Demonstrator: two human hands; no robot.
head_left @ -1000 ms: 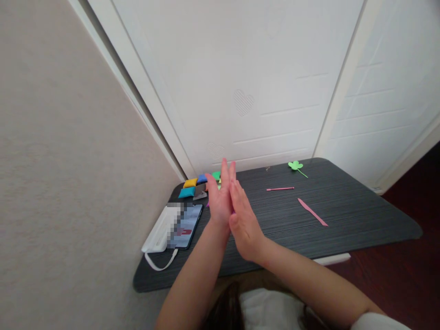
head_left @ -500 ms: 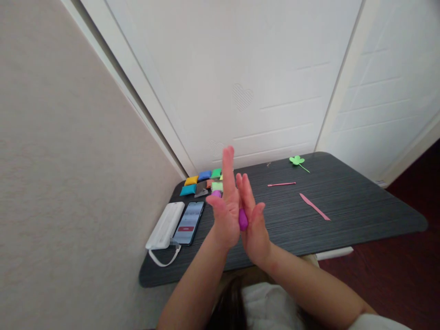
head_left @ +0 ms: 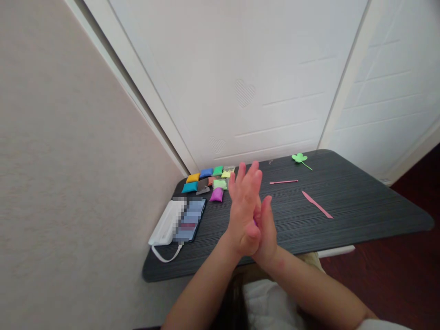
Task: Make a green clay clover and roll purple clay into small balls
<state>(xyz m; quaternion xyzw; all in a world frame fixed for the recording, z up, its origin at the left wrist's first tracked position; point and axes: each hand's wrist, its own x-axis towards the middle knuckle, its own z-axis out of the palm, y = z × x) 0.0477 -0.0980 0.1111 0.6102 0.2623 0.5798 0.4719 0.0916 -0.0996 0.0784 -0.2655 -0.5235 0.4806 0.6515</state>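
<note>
- White panelling with two heart patterns rises behind a dark tabletop, and a pale wall flanks it on the left.
- Two bare forearms come up from the near edge, and the hands meet palm to palm above the table, fingers pointing upward.
- Left hand: flat and open, fingers stretched, its back towards me.
- Right hand: pressed against the other, thumb upright; its fingers are mostly covered, so I can't tell whether they bend.
- One purple lump sits between the palms, only a sliver showing.
- At least nine coloured packets lie bunched at the far left, one of them purple.
- One phone, one white block and one white cable rest nearer on that side.
- Two pink tools lie right of the hands, one thin, one knife-shaped.
- One green clover shape lies beyond them, by the back edge.
</note>
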